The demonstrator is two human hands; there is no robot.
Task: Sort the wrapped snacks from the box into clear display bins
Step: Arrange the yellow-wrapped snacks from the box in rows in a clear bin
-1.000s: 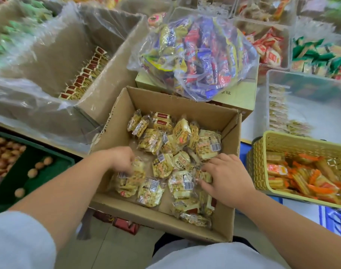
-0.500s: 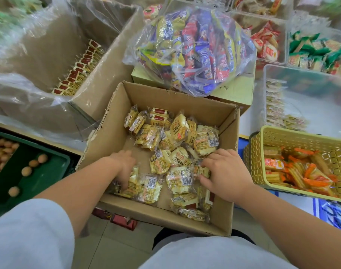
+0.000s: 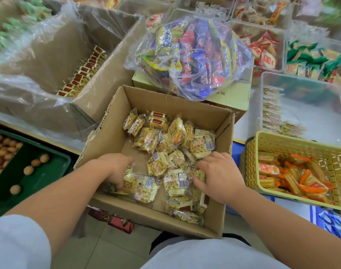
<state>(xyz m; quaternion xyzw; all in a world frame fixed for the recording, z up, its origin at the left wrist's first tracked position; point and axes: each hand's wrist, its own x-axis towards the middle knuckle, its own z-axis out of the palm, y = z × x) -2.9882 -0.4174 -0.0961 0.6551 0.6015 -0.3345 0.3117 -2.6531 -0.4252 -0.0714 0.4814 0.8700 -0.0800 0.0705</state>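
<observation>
A small open cardboard box (image 3: 111,129) sits in front of me with several yellow wrapped snacks (image 3: 175,146) loose on its bottom. Both hands are down inside it. My left hand (image 3: 117,167) curls over snack packs at the near left corner, fingers closed on them. Near the box's right wall, my right hand (image 3: 218,175) presses on packs, with one small pack under its fingers. A clear display bin (image 3: 301,105) stands at the right, holding a row of the same yellow snacks along its left wall.
A yellow basket (image 3: 249,164) of orange-wrapped snacks stands right of the box. Behind it a clear bag of colourful packs (image 3: 191,55) lies on a carton. A large plastic-lined carton (image 3: 55,61) is at the left, a green crate (image 3: 49,171) with round brown items below it.
Both hands have stayed in the box, shifting slightly among the packs. The left hand has closed further over the packs at the near left corner.
</observation>
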